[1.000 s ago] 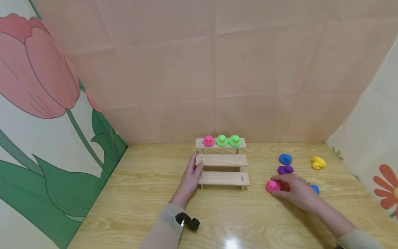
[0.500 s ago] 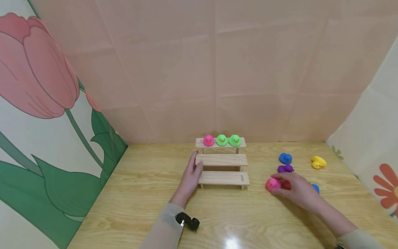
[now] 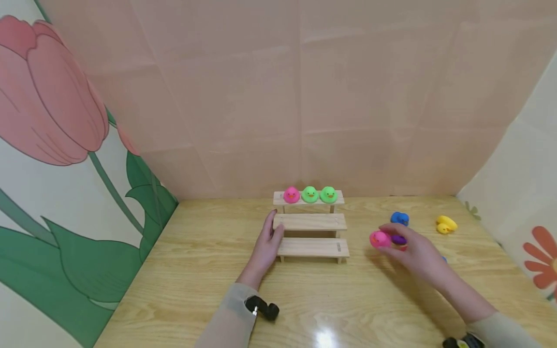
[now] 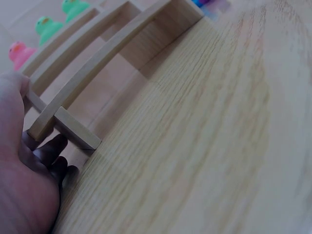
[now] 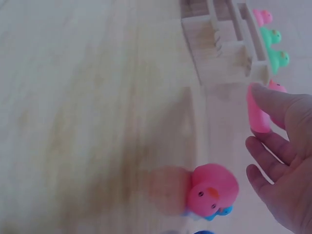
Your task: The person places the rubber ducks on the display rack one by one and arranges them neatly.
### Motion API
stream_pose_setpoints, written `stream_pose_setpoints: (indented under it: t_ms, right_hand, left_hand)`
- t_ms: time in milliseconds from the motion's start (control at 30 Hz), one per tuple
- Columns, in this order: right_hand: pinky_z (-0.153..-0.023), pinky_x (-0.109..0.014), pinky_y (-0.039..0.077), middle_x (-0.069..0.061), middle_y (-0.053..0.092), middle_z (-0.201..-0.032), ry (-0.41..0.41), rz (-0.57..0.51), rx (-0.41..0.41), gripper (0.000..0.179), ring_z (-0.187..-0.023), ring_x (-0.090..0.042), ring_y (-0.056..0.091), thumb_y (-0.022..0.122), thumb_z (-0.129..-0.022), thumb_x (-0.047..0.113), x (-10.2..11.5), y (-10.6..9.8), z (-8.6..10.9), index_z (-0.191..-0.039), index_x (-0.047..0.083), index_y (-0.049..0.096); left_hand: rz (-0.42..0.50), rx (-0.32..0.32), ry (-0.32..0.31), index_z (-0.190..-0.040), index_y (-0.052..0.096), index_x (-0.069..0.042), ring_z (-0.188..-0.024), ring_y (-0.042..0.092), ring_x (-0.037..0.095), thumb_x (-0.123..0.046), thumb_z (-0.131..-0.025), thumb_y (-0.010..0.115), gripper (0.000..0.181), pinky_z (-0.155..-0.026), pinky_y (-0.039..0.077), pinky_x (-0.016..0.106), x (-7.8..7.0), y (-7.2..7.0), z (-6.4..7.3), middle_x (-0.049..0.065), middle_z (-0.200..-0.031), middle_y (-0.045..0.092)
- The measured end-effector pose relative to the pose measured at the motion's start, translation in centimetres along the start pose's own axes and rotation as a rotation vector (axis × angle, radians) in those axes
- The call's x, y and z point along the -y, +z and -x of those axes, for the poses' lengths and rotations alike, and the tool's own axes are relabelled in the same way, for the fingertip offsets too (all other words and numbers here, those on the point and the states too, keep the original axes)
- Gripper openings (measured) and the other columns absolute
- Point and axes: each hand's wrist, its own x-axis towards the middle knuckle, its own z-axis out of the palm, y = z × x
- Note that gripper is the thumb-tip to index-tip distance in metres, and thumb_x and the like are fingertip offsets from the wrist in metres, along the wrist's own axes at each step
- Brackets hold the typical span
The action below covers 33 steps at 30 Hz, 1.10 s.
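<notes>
A small three-step wooden display shelf (image 3: 310,222) stands on the table. My left hand (image 3: 267,241) grips its left end; in the left wrist view the fingers (image 4: 51,148) curl below the lowest board. On the top step sit a pink rubber duck (image 3: 291,195) and two green rubber ducks (image 3: 310,195), facing me. Right of the shelf, my right hand (image 3: 413,251) pinches another pink rubber duck (image 3: 380,239) between thumb and fingers. That duck is above the table, seen also in the right wrist view as a pink duck (image 5: 258,109). The two lower steps bear no ducks.
A blue duck (image 3: 400,218), a partly hidden purple duck (image 3: 398,239) and a yellow duck (image 3: 446,224) lie at the right. Another pink duck (image 5: 213,190) stands below my right hand in the right wrist view. A pink cloth (image 3: 226,96) hangs behind the table.
My right hand has lifted the pink rubber duck off the table and moved it slightly away from me. The left hand stays at the shelf's left end.
</notes>
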Motion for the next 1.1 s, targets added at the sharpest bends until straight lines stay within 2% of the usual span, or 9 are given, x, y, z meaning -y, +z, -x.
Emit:
stream_pose_setpoints:
  t_ms: [100,167,300,400,600,733,800,1100]
  right_hand:
    - [-0.100,-0.067,0.058,-0.020,0.073,-0.136,-0.008,0.003,-0.025,0.055,-0.123,-0.049,0.070,0.088,-0.099,0.034,0.5,-0.1,-0.5,-0.142,0.007,0.068]
    - [-0.101,-0.067,0.058,-0.020,0.074,-0.134,-0.017,0.007,-0.037,0.053,-0.123,-0.049,0.069,0.088,-0.099,0.033,0.9,-0.1,-0.7,-0.141,0.007,0.068]
    - [-0.092,-0.052,0.061,-0.014,0.076,-0.127,-0.025,0.013,-0.057,0.048,-0.112,-0.041,0.071,0.088,-0.098,0.033,1.6,-0.3,-1.2,-0.137,0.011,0.070]
    - [-0.089,-0.048,0.058,-0.012,0.075,-0.126,-0.015,0.011,-0.060,0.047,-0.109,-0.036,0.069,0.088,-0.099,0.035,2.3,-0.4,-1.4,-0.137,0.013,0.071]
    - [-0.095,-0.063,0.057,-0.013,0.074,-0.130,-0.004,-0.010,-0.042,0.047,-0.116,-0.036,0.067,0.086,-0.100,0.034,3.1,-0.3,-2.0,-0.139,0.011,0.071]
    - [-0.097,-0.063,0.058,-0.012,0.074,-0.132,-0.025,-0.013,-0.033,0.048,-0.120,-0.037,0.066,0.086,-0.100,0.033,3.8,-0.1,-2.4,-0.140,0.011,0.070]
    - [-0.092,-0.059,0.059,-0.010,0.074,-0.132,-0.028,-0.018,-0.030,0.048,-0.119,-0.036,0.066,0.086,-0.100,0.034,4.1,0.0,-2.7,-0.140,0.013,0.070]
    - [-0.103,-0.066,0.056,-0.008,0.076,-0.127,-0.084,-0.079,-0.033,0.043,-0.120,-0.036,0.070,0.089,-0.098,0.020,5.5,1.2,-4.1,-0.136,0.011,0.071]
  left_hand:
    - [0.002,-0.002,0.004,-0.177,0.025,-0.030,-0.165,0.025,0.034,-0.051,-0.117,0.051,0.069,-0.134,0.023,0.054,0.0,0.0,-0.1,0.008,-0.182,0.023]
    - [0.003,-0.004,0.002,-0.177,0.026,-0.029,-0.165,0.025,0.034,-0.050,-0.117,0.051,0.068,-0.134,0.023,0.054,0.1,0.0,-0.1,0.008,-0.182,0.023]
    - [0.005,-0.004,0.000,-0.177,0.026,-0.030,-0.165,0.025,0.033,-0.051,-0.117,0.051,0.068,-0.135,0.023,0.053,0.1,0.0,-0.1,0.007,-0.182,0.024]
    - [0.004,0.000,0.001,-0.177,0.025,-0.029,-0.165,0.025,0.033,-0.052,-0.117,0.050,0.069,-0.134,0.023,0.053,0.0,0.0,-0.1,0.007,-0.182,0.024]
    - [0.000,0.004,-0.003,-0.178,0.023,-0.030,-0.165,0.025,0.034,-0.054,-0.117,0.049,0.071,-0.134,0.022,0.053,-0.1,-0.1,0.0,0.009,-0.182,0.023]
    - [-0.009,0.005,-0.009,-0.177,0.023,-0.036,-0.165,0.025,0.034,-0.055,-0.117,0.048,0.068,-0.134,0.023,0.052,-0.1,-0.1,0.0,0.009,-0.182,0.022]
    - [-0.013,0.005,-0.014,-0.176,0.023,-0.039,-0.165,0.025,0.034,-0.056,-0.117,0.048,0.067,-0.134,0.023,0.052,-0.1,-0.1,0.0,0.009,-0.182,0.022]
    - [-0.012,-0.005,-0.023,-0.176,0.023,-0.043,-0.165,0.027,0.034,-0.057,-0.116,0.049,0.066,-0.134,0.024,0.052,-0.3,-0.1,0.2,0.008,-0.182,0.023]
